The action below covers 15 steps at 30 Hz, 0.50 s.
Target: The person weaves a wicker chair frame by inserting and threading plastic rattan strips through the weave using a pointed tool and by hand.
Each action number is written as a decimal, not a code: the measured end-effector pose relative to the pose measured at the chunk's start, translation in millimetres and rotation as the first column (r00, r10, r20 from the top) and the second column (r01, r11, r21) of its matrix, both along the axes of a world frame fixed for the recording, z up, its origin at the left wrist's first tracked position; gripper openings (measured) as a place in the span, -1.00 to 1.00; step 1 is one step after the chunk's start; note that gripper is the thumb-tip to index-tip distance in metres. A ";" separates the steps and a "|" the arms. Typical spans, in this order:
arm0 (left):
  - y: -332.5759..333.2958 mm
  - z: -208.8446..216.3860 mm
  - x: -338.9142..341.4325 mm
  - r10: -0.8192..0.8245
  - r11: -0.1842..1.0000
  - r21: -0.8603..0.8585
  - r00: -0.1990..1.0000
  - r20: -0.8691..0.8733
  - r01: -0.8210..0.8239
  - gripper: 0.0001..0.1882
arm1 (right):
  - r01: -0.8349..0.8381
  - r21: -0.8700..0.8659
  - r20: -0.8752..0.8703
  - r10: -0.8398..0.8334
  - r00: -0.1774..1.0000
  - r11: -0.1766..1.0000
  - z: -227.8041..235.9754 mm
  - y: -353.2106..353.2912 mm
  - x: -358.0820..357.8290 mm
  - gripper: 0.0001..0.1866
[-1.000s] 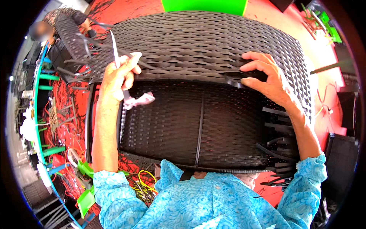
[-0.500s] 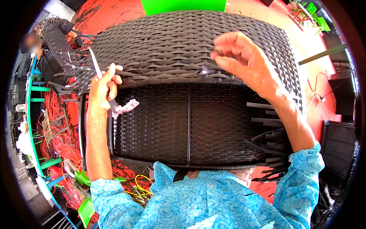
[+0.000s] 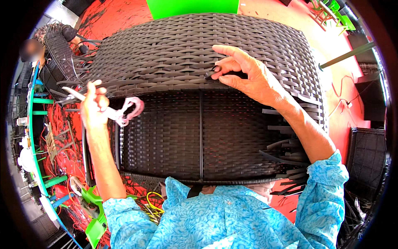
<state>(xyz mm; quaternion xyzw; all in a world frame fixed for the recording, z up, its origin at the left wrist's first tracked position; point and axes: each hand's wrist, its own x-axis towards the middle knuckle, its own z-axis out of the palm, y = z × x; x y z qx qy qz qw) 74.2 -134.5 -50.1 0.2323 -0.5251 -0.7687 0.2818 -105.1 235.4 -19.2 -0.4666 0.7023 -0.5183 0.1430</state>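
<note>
In my left hand [image 3: 94,106], the fingers are closed round a pair of scissors [image 3: 117,115]. Pale blades point out to the left, and the looped handles, wrapped in pinkish-white material, stick out on the right; the hand is blurred. My right hand [image 3: 257,81] is above the front edge of a dark woven wicker piece [image 3: 186,45]. Its thumb and bent fingers pinch a small black strip [image 3: 210,74], while the index finger stretches out. Below that edge opens a woven hollow, split by a thin bar [image 3: 201,135]. Loose strip ends [image 3: 286,128] stick out on its right side.
A person [image 3: 33,50] works on another wicker piece [image 3: 58,45] at the far left. A bright green panel [image 3: 192,7] is behind the weave. Left of me are cords and scraps on the red floor, and green objects [image 3: 95,230]. A dark pole [image 3: 348,56] juts in at right.
My left hand has moved left and down, and the scissors have turned so their handle loops show. My right hand has moved left and down, nearer the front edge of the weave.
</note>
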 end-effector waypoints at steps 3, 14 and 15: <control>-39.4 15.1 19.6 0.063 0.992 -0.104 0.996 -0.066 -0.070 -0.62 | 0.102 0.075 0.034 -0.105 0.994 0.992 2.2 3.8 0.4 -0.54; -93.5 27.2 44.6 0.233 0.954 -0.202 0.971 0.044 -0.220 -0.62 | 0.136 -0.046 -0.439 -0.142 0.887 0.990 -14.0 4.1 -3.0 -0.82; -89.7 23.8 38.8 0.227 0.957 -0.198 0.973 0.045 -0.214 -0.62 | 0.153 -0.036 -0.417 -0.154 0.896 0.988 -14.2 5.5 -3.2 -0.82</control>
